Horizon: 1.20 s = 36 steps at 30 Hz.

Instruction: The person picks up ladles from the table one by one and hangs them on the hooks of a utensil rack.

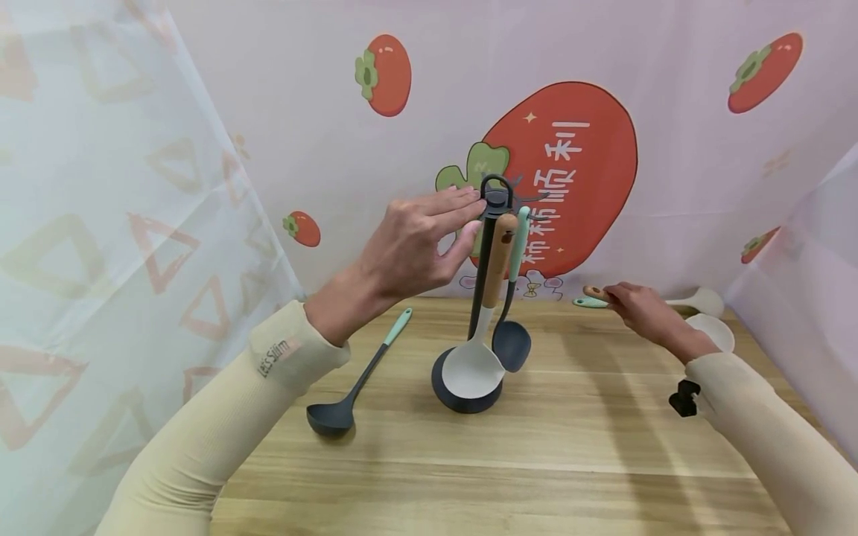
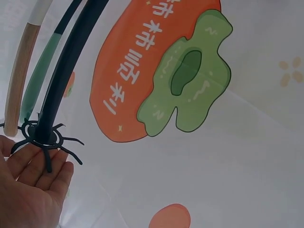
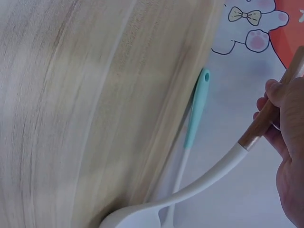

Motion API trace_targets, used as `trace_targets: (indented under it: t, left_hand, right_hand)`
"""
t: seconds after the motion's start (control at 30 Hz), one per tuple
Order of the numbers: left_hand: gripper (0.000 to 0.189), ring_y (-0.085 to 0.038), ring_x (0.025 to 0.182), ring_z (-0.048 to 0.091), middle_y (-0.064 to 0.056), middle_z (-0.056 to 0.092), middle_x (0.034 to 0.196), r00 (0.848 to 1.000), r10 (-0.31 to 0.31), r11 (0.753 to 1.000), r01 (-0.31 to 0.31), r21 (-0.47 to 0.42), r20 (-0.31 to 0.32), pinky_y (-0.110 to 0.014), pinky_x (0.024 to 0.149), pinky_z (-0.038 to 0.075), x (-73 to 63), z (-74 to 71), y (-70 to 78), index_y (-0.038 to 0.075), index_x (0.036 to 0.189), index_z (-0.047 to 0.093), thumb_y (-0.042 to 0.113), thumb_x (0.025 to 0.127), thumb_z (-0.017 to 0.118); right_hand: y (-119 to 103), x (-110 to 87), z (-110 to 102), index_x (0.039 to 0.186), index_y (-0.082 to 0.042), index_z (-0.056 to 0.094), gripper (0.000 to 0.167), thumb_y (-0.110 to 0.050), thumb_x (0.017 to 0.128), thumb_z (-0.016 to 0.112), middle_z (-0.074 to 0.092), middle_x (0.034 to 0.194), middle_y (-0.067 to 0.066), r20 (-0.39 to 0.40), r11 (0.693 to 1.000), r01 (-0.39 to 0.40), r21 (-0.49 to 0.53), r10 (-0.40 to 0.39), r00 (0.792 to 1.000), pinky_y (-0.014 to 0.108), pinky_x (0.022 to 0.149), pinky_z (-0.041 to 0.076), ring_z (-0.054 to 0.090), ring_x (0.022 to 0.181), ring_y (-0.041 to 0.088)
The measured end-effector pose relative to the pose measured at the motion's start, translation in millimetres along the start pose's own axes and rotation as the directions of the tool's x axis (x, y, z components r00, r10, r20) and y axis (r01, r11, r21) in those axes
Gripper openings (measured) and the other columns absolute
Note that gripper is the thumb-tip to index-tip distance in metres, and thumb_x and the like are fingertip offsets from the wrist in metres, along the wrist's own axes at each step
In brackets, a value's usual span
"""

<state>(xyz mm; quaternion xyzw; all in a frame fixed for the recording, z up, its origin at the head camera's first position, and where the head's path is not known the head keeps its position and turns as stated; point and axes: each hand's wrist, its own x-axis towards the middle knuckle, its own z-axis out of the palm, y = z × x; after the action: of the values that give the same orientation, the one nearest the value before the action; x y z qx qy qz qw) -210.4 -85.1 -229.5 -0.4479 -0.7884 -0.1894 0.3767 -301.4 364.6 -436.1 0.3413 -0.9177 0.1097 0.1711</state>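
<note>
My left hand [image 1: 429, 234] is at the top of a black utensil rack [image 1: 497, 202], its fingertips under the ring of hooks in the left wrist view. From the rack hang a white ladle [image 1: 473, 370] with a wooden handle and a dark spoon [image 1: 512, 346] with a mint handle. At the right, my right hand [image 1: 640, 309] grips the wooden handle [image 3: 263, 118] of a white spoon, whose rounded head [image 3: 135, 218] is partly out of the right wrist view. A mint-handled white utensil [image 3: 195, 114] lies near it at the table's back edge.
A dark ladle [image 1: 331, 417] with a mint handle lies on the wooden table [image 1: 509, 476], left of the rack. Behind stands a white backdrop cloth [image 1: 288, 104] printed with persimmons, and further cloth closes off the left and right sides.
</note>
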Motion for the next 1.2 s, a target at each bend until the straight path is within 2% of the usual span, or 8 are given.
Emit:
trace_targets:
  t: [0.23,0.5,0.67,0.8,0.9,1.0,1.2]
  left_hand:
    - [0.03,-0.033,0.122,0.071,-0.021,0.074,0.124,1.0,0.015,1.0,-0.015,-0.012,-0.004,-0.041,0.111,0.053,0.6,-0.2,-1.2,-0.006,0.123,0.076,0.012,0.101,0.065]
    - [0.03,-0.034,0.123,0.071,-0.022,0.074,0.125,1.0,-0.004,0.999,0.005,-0.042,0.004,-0.041,0.11,0.053,-0.3,-1.0,-2.5,-0.006,0.123,0.076,0.011,0.101,0.064]
    - [0.03,-0.034,0.123,0.07,-0.021,0.074,0.126,1.0,-0.007,0.999,0.007,-0.053,-0.002,-0.042,0.11,0.054,-1.1,-1.9,-3.0,-0.005,0.124,0.076,0.011,0.101,0.064]
    - [0.03,-0.034,0.123,0.071,-0.021,0.074,0.126,1.0,-0.014,0.998,0.015,-0.056,0.003,-0.041,0.11,0.053,-0.3,-2.1,-3.2,-0.005,0.124,0.076,0.011,0.101,0.064]
    - [0.03,-0.033,0.123,0.071,-0.021,0.074,0.125,1.0,-0.019,0.998,0.02,-0.052,0.012,-0.042,0.109,0.054,0.9,-2.4,-3.3,-0.005,0.123,0.076,0.011,0.101,0.064]
    - [0.03,-0.033,0.123,0.071,-0.021,0.074,0.125,0.999,-0.019,0.999,0.02,-0.047,0.026,-0.041,0.109,0.054,1.8,-2.8,-3.6,-0.005,0.123,0.076,0.011,0.102,0.063]
    - [0.03,-0.033,0.123,0.071,-0.021,0.074,0.125,0.999,-0.001,0.999,0.003,-0.04,0.047,-0.042,0.109,0.054,3.4,-5.3,-3.6,-0.005,0.123,0.076,0.01,0.101,0.064]
  right_hand:
    - [5.7,-3.0,-13.0,0.113,0.011,0.065,0.033,0.013,0.083,0.08,0.072,0.099,0.022,-0.028,1.0,0.016,0.009,-0.015,0.999,0.053,0.066,0.061,0.071,0.079,0.037]
    - [15.9,-4.1,-27.9,0.108,0.014,0.069,0.034,0.017,0.077,0.083,0.073,0.093,0.025,-0.116,1.0,0.006,0.016,-0.004,0.993,0.054,0.062,0.06,0.071,0.075,0.039]
    - [18.2,-5.2,-40.1,0.106,0.013,0.07,0.032,0.017,0.077,0.083,0.072,0.086,0.02,-0.144,0.999,-0.04,0.017,0.042,0.989,0.038,0.056,0.054,0.064,0.068,0.026]
    - [21.0,-7.8,-49.3,0.107,0.011,0.071,0.03,0.016,0.08,0.082,0.073,0.086,0.017,-0.166,0.995,-0.094,0.037,0.098,0.981,0.019,0.058,0.045,0.059,0.068,0.018]
    - [24.4,-9.8,-53.8,0.109,0.011,0.071,0.03,0.016,0.081,0.081,0.074,0.089,0.019,-0.181,0.99,-0.13,0.052,0.138,0.974,0.009,0.061,0.039,0.061,0.071,0.016]
    - [27.8,-11.1,-56.7,0.11,0.012,0.071,0.03,0.016,0.082,0.08,0.075,0.092,0.024,-0.194,0.985,-0.161,0.066,0.17,0.966,0.004,0.063,0.038,0.065,0.073,0.023]
    - [30.6,-14.5,-63.5,0.115,0.017,0.069,0.031,0.016,0.085,0.078,0.074,0.099,0.034,-0.219,0.97,-0.215,0.116,0.236,0.947,-0.005,0.068,0.035,0.072,0.082,0.047]
